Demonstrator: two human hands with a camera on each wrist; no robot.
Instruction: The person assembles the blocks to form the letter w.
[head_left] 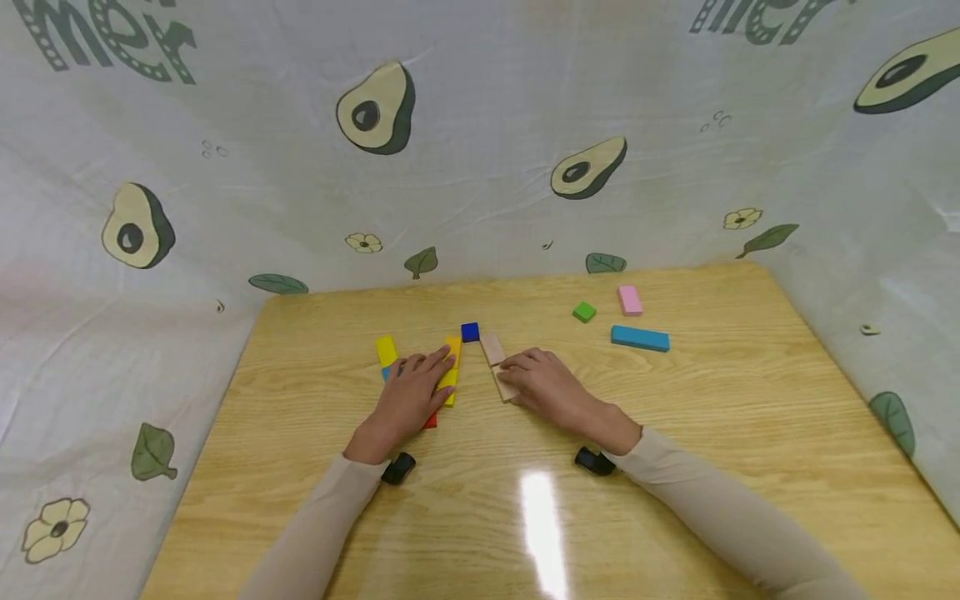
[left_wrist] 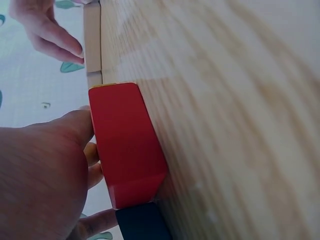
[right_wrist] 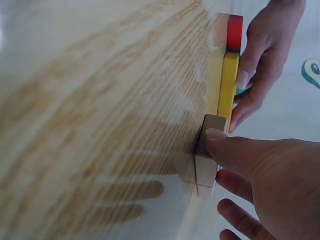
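Beige blocks (head_left: 492, 349), two, end to end, toward the table's (head_left: 480, 525) far edge; right hand (head_left: 551, 387), fingers loosely bent, touching the nearer. Yellow blocks (head_left: 386, 350), red block (left_wrist: 125, 140), left of these; left hand (head_left: 411, 392) laid over, fingers spread. Green block (head_left: 584, 312), pink block (head_left: 630, 301), long blue block (head_left: 640, 337): toward far right corner.

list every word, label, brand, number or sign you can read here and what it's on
"mer": green lettering at the top left of the head view, on the cloth backdrop
"mer": at its top right, same cloth, cut off by the picture's edge
Blocks: no readable text
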